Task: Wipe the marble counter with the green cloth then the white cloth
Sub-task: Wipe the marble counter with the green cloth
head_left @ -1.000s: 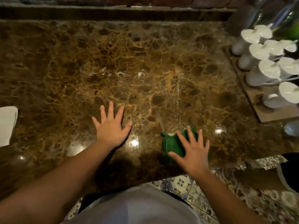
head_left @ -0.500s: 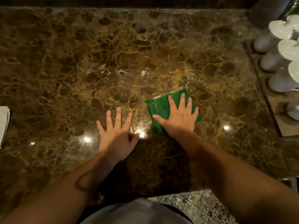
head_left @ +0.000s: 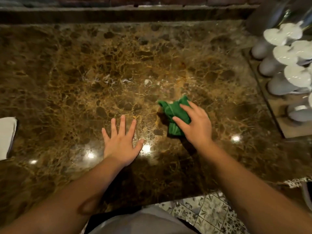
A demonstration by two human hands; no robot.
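At the left edge of the worktop (head_left: pixel 70 68), a brown veined marble slab, the white cloth (head_left: pixel 6 135) lies flat and folded, partly cut off by the frame; its visible portion runs lengthwise from the near edge toward the far edge. It is well apart from both hands. The left hand (head_left: pixel 120 142) rests palm down on the bare marble near the middle of the worktop, closer to the near edge than to the far edge, with fingers straight and spread, pointing toward the far edge; it grips nothing. Just to its right, without touching it, the green cloth (head_left: pixel 173 114) lies bunched on the marble. The long axis of the green cloth runs diagonally, from a narrow end nearest the near edge up to a wider, crumpled end toward the far edge and the right. The right hand (head_left: pixel 195 124) lies on top of the green cloth, fingers slightly curled and spread over the fabric, pressing it against the marble; the fingers point toward the far-left corner. Whether the fingers pinch the fabric or only press on it cannot be determined. At the right edge of the worktop, a wooden tray (head_left: pixel 290 127) carries a row of white cups (head_left: pixel 278 83).
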